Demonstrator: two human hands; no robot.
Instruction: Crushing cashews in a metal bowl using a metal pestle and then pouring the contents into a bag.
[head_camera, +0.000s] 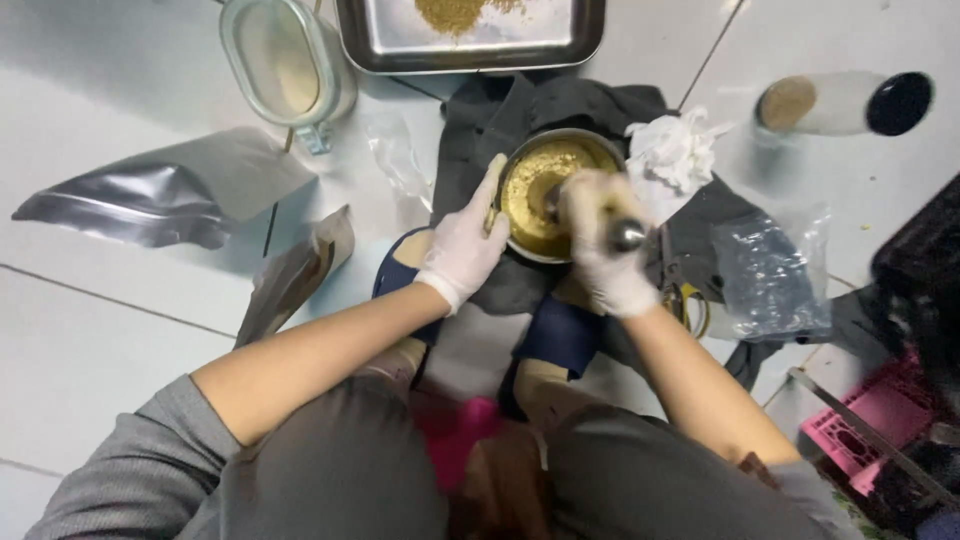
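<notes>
A round metal mortar (592, 148) holding yellow-brown ground powder (532, 195) stands on a dark cloth (560, 105) on the white tiled floor. My left hand (462, 240), in a white glove, grips the mortar's left rim. My right hand (603, 245), also gloved, is closed around a metal pestle (626, 234) whose lower end is down in the powder. The pestle and right hand are slightly blurred.
A steel tray (400, 45) with some powder lies at the top, a lidded glass jar (285, 65) to its left. Silver foil pouches (160, 195) lie at left. Crumpled tissue (675, 148), a clear bag (770, 275), a lying jar (845, 103) and a pink crate (880, 410) are at right.
</notes>
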